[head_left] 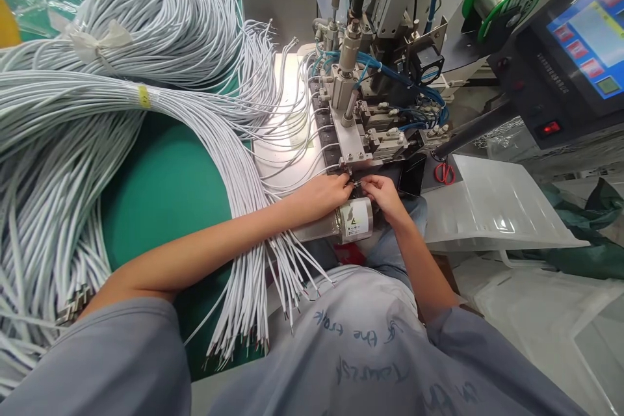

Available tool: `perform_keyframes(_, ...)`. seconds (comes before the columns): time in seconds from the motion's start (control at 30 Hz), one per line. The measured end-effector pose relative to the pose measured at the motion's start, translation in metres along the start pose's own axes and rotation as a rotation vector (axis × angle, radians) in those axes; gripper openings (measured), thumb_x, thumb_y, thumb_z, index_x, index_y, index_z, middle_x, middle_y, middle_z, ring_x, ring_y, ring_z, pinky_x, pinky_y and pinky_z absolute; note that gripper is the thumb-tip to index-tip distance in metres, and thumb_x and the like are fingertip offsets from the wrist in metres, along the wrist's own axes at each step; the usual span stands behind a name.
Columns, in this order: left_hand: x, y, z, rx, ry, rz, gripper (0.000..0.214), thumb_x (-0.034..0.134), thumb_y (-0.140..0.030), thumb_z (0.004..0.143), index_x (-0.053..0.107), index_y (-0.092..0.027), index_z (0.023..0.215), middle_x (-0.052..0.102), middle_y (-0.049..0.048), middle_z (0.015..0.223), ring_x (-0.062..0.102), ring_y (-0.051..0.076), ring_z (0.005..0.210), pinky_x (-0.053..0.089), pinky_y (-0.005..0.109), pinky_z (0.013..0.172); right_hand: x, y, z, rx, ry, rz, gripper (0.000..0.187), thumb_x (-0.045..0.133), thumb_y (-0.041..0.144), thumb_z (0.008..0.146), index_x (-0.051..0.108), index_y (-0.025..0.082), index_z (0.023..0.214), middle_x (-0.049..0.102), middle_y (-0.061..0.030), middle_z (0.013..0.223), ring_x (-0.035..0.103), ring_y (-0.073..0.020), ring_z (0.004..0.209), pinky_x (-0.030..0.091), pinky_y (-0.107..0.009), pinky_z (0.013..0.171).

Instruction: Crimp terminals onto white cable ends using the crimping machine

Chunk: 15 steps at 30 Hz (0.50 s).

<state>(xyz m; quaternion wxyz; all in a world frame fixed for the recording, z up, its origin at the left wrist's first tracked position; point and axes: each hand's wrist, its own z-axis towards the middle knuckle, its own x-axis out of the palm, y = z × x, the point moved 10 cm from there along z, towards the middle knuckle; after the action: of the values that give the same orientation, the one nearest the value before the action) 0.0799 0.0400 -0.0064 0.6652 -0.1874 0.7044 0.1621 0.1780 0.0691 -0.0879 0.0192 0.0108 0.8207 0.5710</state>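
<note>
now two hands: left hand, right hand, fingers pinching one wire end; one red scissors near.

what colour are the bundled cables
The cables are white, best seen in the head view.

green bench mat; white cable bundles lie on it

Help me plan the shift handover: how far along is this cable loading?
Done: several white cables lie across the lit plate, ends at the machine's fixture row. In hand: the left hand and right hand pinch what looks like a cable end at the nearest fixture. Left: big tied cable bundles on the green mat, seemingly unprocessed, far outnumber the loaded ones.
</note>
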Motion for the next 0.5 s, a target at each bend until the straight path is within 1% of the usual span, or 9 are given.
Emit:
perform_keyframes(0.07, 0.0, -0.002, 0.0, 0.013, -0.001, 0.015, 0.03, 0.034, -0.006, 0.087, 0.057, -0.005, 0.106, 0.058, 0.0124, 0.088, 0.061, 0.019, 0.077, 0.043, 0.029, 0.062, -0.001, 0.005, -0.002, -0.039, -0.032, -0.003, 0.025, 0.065, 0.039, 0.059, 0.061, 0.017, 0.07, 0.057, 0.0008, 0.061, 0.052, -0.0116, 0.058, 0.035, -0.022, 0.047)
perform_keyframes(0.13, 0.0, -0.002, 0.001, 0.011, -0.005, 0.021, 0.03, 0.034, -0.006, 0.087, 0.058, -0.005, 0.105, 0.059, 0.012, 0.088, 0.06, 0.019, 0.075, 0.043, 0.028, 0.061, -0.001, 0.01, -0.003, -0.06, -0.05, -0.034, 0.023, 0.065, 0.038, 0.06, 0.06, 0.017, 0.069, 0.057, 0.0006, 0.059, 0.054, -0.0129, 0.059, 0.037, -0.023, 0.048)
perform_keyframes(0.2, 0.003, 0.0, 0.002, 0.002, -0.004, 0.022, 0.03, 0.034, -0.006, 0.087, 0.058, -0.006, 0.104, 0.059, 0.0114, 0.088, 0.06, 0.017, 0.074, 0.042, 0.027, 0.061, 0.001, 0.01, -0.002, -0.038, -0.041, -0.053, 0.022, 0.065, 0.037, 0.058, 0.058, 0.017, 0.066, 0.056, 0.001, 0.056, 0.054, -0.0129, 0.056, 0.038, -0.024, 0.049)
perform_keyframes(0.27, 0.004, 0.002, 0.003, -0.01, -0.001, 0.012, 0.03, 0.034, -0.006, 0.086, 0.059, -0.007, 0.103, 0.059, 0.0108, 0.088, 0.06, 0.016, 0.074, 0.041, 0.027, 0.061, 0.004, 0.007, 0.0, 0.005, -0.005, -0.041, 0.023, 0.065, 0.037, 0.057, 0.057, 0.017, 0.066, 0.056, 0.0014, 0.054, 0.052, -0.0119, 0.053, 0.037, -0.024, 0.048)
perform_keyframes(0.33, 0.004, 0.004, 0.003, -0.027, 0.002, -0.006, 0.03, 0.036, -0.007, 0.085, 0.06, -0.008, 0.103, 0.059, 0.0103, 0.089, 0.06, 0.016, 0.073, 0.04, 0.026, 0.06, 0.008, 0.004, 0.002, 0.016, 0.031, -0.037, 0.023, 0.064, 0.038, 0.059, 0.054, 0.018, 0.065, 0.053, 0.0028, 0.052, 0.049, -0.0103, 0.05, 0.035, -0.023, 0.046)
perform_keyframes(0.4, 0.002, 0.006, 0.002, -0.054, 0.005, -0.029, 0.029, 0.038, -0.007, 0.084, 0.061, -0.01, 0.101, 0.059, 0.0094, 0.087, 0.059, 0.016, 0.072, 0.039, 0.027, 0.057, 0.011, 0.005, 0.004, -0.018, 0.052, -0.062, 0.023, 0.061, 0.039, 0.063, 0.049, 0.019, 0.064, 0.047, 0.0052, 0.049, 0.042, -0.0084, 0.046, 0.03, -0.022, 0.044)
perform_keyframes(0.5, -0.001, 0.013, -0.001, -0.123, 0.016, -0.043, 0.023, 0.043, -0.008, 0.082, 0.064, -0.012, 0.088, 0.059, 0.0086, 0.082, 0.058, 0.018, 0.073, 0.036, 0.028, 0.055, 0.016, 0.007, 0.004, -0.091, 0.097, -0.127, 0.025, 0.055, 0.041, 0.069, 0.042, 0.021, 0.06, 0.037, 0.0067, 0.048, 0.032, -0.0072, 0.043, 0.025, -0.023, 0.043)
